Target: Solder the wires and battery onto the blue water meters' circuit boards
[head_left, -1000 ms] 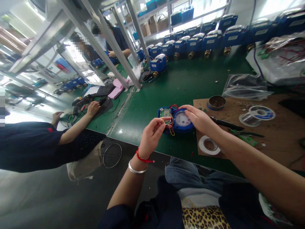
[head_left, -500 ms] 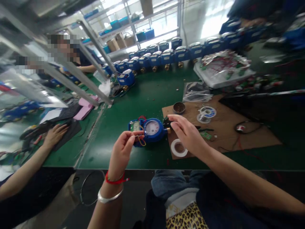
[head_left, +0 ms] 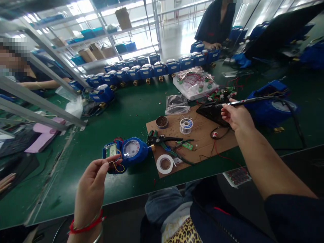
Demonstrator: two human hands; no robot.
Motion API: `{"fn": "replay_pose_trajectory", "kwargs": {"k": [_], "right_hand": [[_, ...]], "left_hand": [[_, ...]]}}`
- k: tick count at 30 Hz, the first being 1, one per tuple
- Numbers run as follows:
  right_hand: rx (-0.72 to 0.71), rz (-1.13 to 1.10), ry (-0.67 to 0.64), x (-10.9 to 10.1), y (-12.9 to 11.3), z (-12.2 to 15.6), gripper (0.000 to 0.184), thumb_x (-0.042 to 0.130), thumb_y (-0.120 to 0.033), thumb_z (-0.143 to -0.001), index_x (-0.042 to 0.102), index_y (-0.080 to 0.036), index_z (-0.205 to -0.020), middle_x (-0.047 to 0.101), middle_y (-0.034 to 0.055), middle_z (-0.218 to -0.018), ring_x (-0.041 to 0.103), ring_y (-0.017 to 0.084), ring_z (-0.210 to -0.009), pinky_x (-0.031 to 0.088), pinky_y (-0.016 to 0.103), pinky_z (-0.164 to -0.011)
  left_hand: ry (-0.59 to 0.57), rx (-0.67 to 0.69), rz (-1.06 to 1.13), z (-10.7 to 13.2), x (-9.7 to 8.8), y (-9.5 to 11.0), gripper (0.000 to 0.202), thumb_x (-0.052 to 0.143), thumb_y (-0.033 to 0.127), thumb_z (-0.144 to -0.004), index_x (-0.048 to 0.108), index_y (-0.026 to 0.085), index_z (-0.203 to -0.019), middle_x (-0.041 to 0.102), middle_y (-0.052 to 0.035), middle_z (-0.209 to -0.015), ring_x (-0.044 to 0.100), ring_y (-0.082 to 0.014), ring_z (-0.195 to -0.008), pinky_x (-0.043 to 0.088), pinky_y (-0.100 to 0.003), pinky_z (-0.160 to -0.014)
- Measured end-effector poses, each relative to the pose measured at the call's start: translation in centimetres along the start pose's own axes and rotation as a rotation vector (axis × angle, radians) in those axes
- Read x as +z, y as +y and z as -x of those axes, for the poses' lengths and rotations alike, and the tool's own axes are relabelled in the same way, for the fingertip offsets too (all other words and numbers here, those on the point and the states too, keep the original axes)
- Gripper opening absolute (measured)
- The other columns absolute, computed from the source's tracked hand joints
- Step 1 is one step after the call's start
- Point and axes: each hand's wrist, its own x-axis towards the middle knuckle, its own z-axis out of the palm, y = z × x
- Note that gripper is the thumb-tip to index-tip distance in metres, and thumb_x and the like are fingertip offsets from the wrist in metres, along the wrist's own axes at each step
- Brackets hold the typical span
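Near the front left of the bench lies a blue water meter [head_left: 134, 152] with a round clear dial and an opened side box showing a green circuit board. My left hand [head_left: 92, 180] pinches the thin wire ends [head_left: 113, 162] coming from that box. Farther right, my right hand [head_left: 239, 118] has its fingers closed round a slim rod with a cable, which looks like a soldering iron [head_left: 249, 100]. The iron's tip is hard to make out against a dark wedge-shaped object [head_left: 212, 113].
Cardboard [head_left: 202, 135] carries a solder spool [head_left: 186, 125], a round tin [head_left: 162, 122], wire strippers [head_left: 162, 139], cutters [head_left: 181, 158] and white tape [head_left: 165, 164]. Rows of blue meters [head_left: 146, 71] line the back. Another meter [head_left: 270, 104] stands right. Co-workers sit left and behind.
My right hand has left the strippers beside the meter and moved right to the soldering iron. My left hand still pinches the wires. The camera view has turned right.
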Motion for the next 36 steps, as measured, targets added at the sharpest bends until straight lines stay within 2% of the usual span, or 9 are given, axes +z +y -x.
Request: {"fn": "replay_pose_trajectory", "kwargs": {"k": [5,10,13,16,19,22,25,30,36], "right_hand": [[-0.032,0.071,0.024,0.0,0.1,-0.8,0.02,0.063,-0.021,-0.083,0.064,-0.015,-0.102,0.064,0.0008,-0.069,0.057,0.007,-0.053,0.038,0.016,-0.044],[-0.158,0.144,0.161,-2.1,-0.8,-1.0,0.019,0.07,-0.024,-0.078,0.069,-0.015,-0.095,0.059,-0.0006,-0.066,0.051,0.005,-0.049,0.039,0.017,-0.044],[-0.394,0.122,0.308,-2.9,-1.7,0.6,0.019,0.07,-0.024,-0.077,0.068,-0.015,-0.094,0.053,-0.0019,-0.062,0.047,0.006,-0.045,0.033,0.019,-0.039],[-0.715,0.055,0.377,-2.2,-2.4,4.7,0.021,0.063,-0.022,-0.083,0.063,-0.02,-0.103,0.05,-0.0035,-0.063,0.047,0.008,-0.042,0.032,0.021,-0.036],[-0.769,0.195,-0.029,0.5,-1.9,9.7,0.02,0.061,-0.026,-0.087,0.062,-0.023,-0.106,0.061,-0.0004,-0.069,0.06,0.013,-0.051,0.048,0.025,-0.047],[-0.837,0.429,-0.614,4.5,-0.2,12.7,0.019,0.054,-0.026,-0.091,0.059,-0.026,-0.109,0.07,0.005,-0.098,0.069,0.019,-0.084,0.055,0.035,-0.078],[-0.948,0.677,-0.859,8.4,1.8,13.3,0.023,0.054,-0.024,-0.089,0.058,-0.024,-0.112,0.068,0.0081,-0.104,0.066,0.024,-0.093,0.052,0.038,-0.083],[-0.972,0.862,-0.959,11.3,2.7,13.1,0.031,0.047,-0.013,-0.089,0.054,-0.02,-0.117,0.066,0.0108,-0.103,0.065,0.025,-0.094,0.05,0.034,-0.079],[-0.967,0.76,-0.821,9.4,-0.1,13.5,0.026,0.049,-0.021,-0.091,0.054,-0.023,-0.116,0.069,0.008,-0.103,0.066,0.024,-0.093,0.049,0.033,-0.078]], "left_hand": [[0.001,-0.017,0.04,-0.1,0.3,0.1,0.025,0.054,0.042,-0.089,0.055,0.017,-0.09,0.068,-0.0102,-0.115,0.066,-0.0244,-0.101,0.053,-0.038,-0.087],[0.002,-0.018,0.08,0.1,0.5,0.3,0.023,0.054,0.041,-0.089,0.053,0.018,-0.087,0.068,-0.0098,-0.114,0.067,-0.024,-0.098,0.053,-0.037,-0.087],[0.004,-0.002,0.076,0.2,0.5,0.3,0.021,0.052,0.039,-0.09,0.052,0.018,-0.089,0.068,-0.0106,-0.115,0.067,-0.024,-0.099,0.053,-0.039,-0.09],[-0.005,0.001,0.071,0.2,0.5,0.3,0.02,0.051,0.038,-0.091,0.052,0.018,-0.09,0.068,-0.0111,-0.115,0.068,-0.0231,-0.098,0.053,-0.038,-0.09],[-0.011,0.013,0.069,0.2,0.5,0.4,0.019,0.05,0.037,-0.091,0.051,0.018,-0.09,0.067,-0.0123,-0.116,0.068,-0.0233,-0.098,0.053,-0.038,-0.089],[-0.004,0.03,0.075,0.2,0.6,0.4,0.018,0.05,0.036,-0.091,0.05,0.018,-0.089,0.067,-0.0124,-0.116,0.068,-0.0229,-0.098,0.053,-0.037,-0.089],[0.001,0.033,0.094,0.4,0.8,0.5,0.018,0.05,0.036,-0.091,0.05,0.018,-0.088,0.068,-0.012,-0.114,0.069,-0.0221,-0.096,0.053,-0.036,-0.088],[-0.009,0.056,0.113,0.5,0.9,0.4,0.017,0.049,0.035,-0.093,0.05,0.018,-0.09,0.068,-0.012,-0.113,0.069,-0.0214,-0.095,0.053,-0.034,-0.084],[0.0,0.069,0.106,0.6,0.9,0.5,0.018,0.049,0.035,-0.093,0.049,0.017,-0.089,0.068,-0.0126,-0.113,0.069,-0.0213,-0.094,0.053,-0.035,-0.086]]}}
